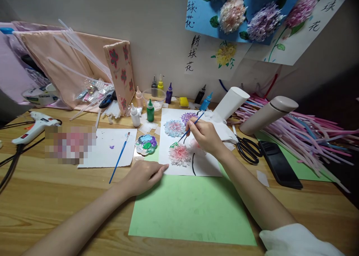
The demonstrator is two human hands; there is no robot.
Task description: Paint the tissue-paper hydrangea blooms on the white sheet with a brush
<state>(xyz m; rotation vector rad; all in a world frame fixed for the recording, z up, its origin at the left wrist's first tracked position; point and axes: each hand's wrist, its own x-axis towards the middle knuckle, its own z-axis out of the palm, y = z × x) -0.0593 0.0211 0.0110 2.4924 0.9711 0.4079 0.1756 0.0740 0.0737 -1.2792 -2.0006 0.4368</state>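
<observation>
My right hand point(206, 136) pinches a thin blue paintbrush point(194, 124), its tip at a small green painted patch point(174, 145) just above a pink and white paper flower point(180, 154). The flower sits on a white sheet point(209, 170), along with a blue-pink flower point(174, 128), a purple flower point(188, 117) and a pale pink one partly behind my right hand. Black curved lines mark the sheet. My left hand point(147, 176) lies at the sheet's lower left edge, fingers stretched towards it and holding nothing. Close by is a flower-shaped palette point(146, 145) with green, blue and purple paint.
A green sheet point(193, 211) lies underneath. Leftward are a second blue brush point(119, 158), a paint-marked white paper point(103, 151) and a glue gun point(36, 127). Paint bottles point(150, 110) stand behind. Scissors point(247, 150), a phone point(279, 164), a grey flask point(267, 115) and pipe cleaners point(305, 136) are rightward.
</observation>
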